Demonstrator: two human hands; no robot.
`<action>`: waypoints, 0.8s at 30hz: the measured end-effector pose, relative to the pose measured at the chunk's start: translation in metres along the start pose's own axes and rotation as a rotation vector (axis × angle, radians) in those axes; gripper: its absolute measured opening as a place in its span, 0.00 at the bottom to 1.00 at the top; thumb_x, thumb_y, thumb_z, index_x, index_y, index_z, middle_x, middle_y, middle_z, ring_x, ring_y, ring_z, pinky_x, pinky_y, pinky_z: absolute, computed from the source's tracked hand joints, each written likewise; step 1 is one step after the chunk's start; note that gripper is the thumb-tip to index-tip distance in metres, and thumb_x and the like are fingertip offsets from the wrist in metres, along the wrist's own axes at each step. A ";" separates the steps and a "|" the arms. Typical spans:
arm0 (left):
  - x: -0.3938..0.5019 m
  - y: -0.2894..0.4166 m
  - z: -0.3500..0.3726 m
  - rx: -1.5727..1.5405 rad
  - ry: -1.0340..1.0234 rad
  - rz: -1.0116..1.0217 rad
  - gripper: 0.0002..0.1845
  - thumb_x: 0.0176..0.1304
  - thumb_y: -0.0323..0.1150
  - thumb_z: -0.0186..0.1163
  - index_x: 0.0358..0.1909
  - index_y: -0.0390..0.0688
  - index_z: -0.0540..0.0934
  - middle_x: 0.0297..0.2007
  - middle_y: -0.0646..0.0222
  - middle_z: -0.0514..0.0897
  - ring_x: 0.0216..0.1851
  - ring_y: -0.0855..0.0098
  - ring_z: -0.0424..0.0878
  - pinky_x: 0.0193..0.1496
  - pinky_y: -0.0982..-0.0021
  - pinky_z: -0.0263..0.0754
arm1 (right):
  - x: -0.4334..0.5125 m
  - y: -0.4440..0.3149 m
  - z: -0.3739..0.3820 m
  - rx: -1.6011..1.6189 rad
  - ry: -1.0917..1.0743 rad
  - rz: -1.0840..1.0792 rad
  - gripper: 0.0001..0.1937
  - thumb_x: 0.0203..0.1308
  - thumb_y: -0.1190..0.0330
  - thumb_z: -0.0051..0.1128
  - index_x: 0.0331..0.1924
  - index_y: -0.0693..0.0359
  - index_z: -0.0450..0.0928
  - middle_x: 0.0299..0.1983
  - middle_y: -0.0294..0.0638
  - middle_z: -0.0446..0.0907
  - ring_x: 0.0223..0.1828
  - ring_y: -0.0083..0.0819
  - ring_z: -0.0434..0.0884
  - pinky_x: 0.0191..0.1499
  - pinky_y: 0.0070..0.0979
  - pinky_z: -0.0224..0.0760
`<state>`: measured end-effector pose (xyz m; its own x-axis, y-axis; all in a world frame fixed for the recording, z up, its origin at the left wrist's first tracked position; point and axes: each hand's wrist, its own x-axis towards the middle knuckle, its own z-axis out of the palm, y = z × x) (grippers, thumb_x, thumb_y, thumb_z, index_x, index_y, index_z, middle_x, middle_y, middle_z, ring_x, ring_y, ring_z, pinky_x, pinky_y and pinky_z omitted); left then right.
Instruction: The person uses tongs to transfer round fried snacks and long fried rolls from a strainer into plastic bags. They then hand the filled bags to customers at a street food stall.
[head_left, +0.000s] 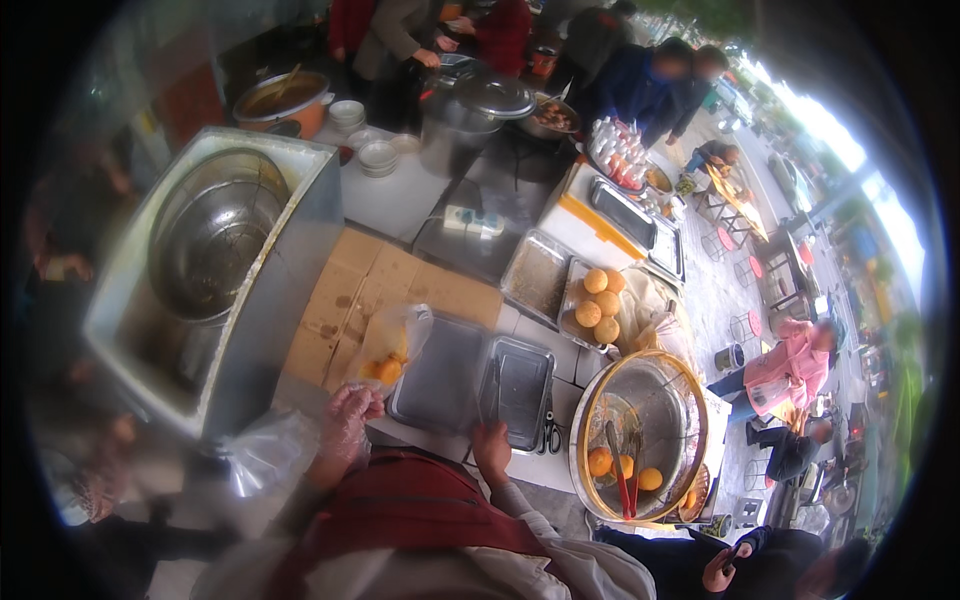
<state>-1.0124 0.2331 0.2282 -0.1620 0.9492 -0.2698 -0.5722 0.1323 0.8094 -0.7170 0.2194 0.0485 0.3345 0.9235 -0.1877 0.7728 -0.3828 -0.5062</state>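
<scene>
My left hand (349, 412), in a clear plastic glove, grips the near end of a clear plastic bag (416, 330). Orange-yellow food pieces (388, 369) lie inside the bag, above the left edge of a flat grey tray (439, 371). My right hand (491, 446) is curled at the near edge of a second, rimmed metal tray (517, 382). Something thin seems to extend forward from its fingers, too blurred to name. Black-handled scissors (552, 436) lie along the right side of that tray.
A large pan (675, 390) at right holds round fried balls (650, 478) and red-handled tongs (624, 491). More balls (595, 281) fill a tray beyond. Flattened cardboard (390, 277) lies ahead, beside a metal-sided box (277, 300) with a steel basin (221, 232). People stand around.
</scene>
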 end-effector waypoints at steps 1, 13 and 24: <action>0.001 0.000 0.000 0.011 0.006 -0.010 0.08 0.67 0.32 0.59 0.42 0.38 0.77 0.35 0.64 0.83 0.33 0.74 0.81 0.40 0.72 0.79 | 0.000 0.000 0.000 -0.006 -0.001 0.003 0.26 0.60 0.49 0.55 0.51 0.62 0.64 0.44 0.60 0.79 0.40 0.62 0.81 0.39 0.53 0.73; 0.007 -0.013 -0.012 0.033 0.019 -0.041 0.07 0.65 0.33 0.62 0.37 0.41 0.76 0.32 0.64 0.83 0.31 0.72 0.82 0.39 0.71 0.79 | -0.001 0.000 -0.001 0.051 0.092 -0.085 0.24 0.61 0.50 0.54 0.50 0.61 0.64 0.41 0.59 0.79 0.37 0.63 0.80 0.37 0.54 0.72; 0.007 -0.015 -0.014 0.091 0.048 -0.026 0.07 0.65 0.33 0.61 0.36 0.41 0.75 0.29 0.65 0.82 0.30 0.73 0.81 0.37 0.70 0.78 | 0.001 0.006 0.004 0.037 0.065 -0.055 0.29 0.58 0.49 0.57 0.53 0.62 0.64 0.45 0.60 0.79 0.40 0.62 0.80 0.40 0.52 0.73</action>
<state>-1.0163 0.2338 0.2063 -0.1876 0.9308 -0.3136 -0.5018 0.1837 0.8453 -0.7144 0.2178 0.0414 0.3275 0.9391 -0.1042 0.7709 -0.3293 -0.5451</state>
